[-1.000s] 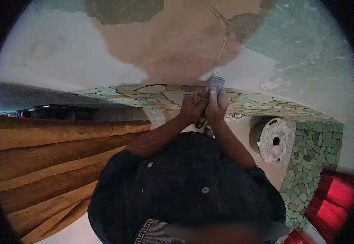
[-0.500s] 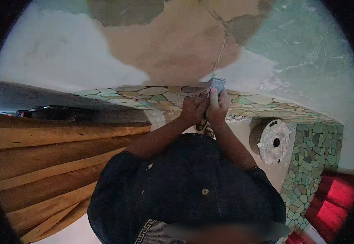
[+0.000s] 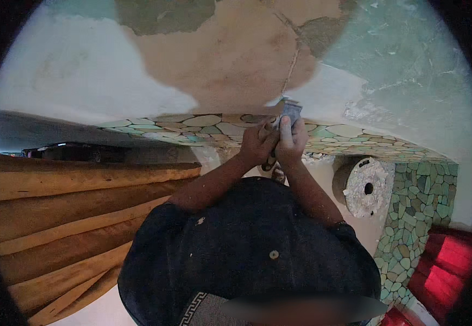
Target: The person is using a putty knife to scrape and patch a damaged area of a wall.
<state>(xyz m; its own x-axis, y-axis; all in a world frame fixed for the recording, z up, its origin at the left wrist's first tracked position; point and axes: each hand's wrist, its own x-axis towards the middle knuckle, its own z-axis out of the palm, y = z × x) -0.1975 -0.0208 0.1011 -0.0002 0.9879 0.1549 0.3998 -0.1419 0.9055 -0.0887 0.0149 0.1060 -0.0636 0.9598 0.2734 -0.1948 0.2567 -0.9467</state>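
Both my hands are close together in front of the patched wall [image 3: 230, 70], just before its band of stone-look cladding [image 3: 203, 120]. My right hand [image 3: 291, 142] grips a putty knife [image 3: 292, 108] with a grey, smeared blade, my thumb laid along it. The blade's tip is by the lower end of a long crack [image 3: 290, 70] in the wall; whether they touch I cannot tell. Beside it, my left hand [image 3: 258, 144] is closed, its fingers curled in near the knife. What it holds, if anything, is hidden.
To the right lies a round, drum-like spool [image 3: 362, 182] with a whitish, crusted face. Green stone paving [image 3: 409, 217] and red fabric [image 3: 447, 261] are farther right. An orange-brown pleated curtain [image 3: 84, 201] fills the left side.
The putty knife's blade has tilted and shows more of its face, just below the crack's end. My hands have barely shifted, and the view has moved slightly.
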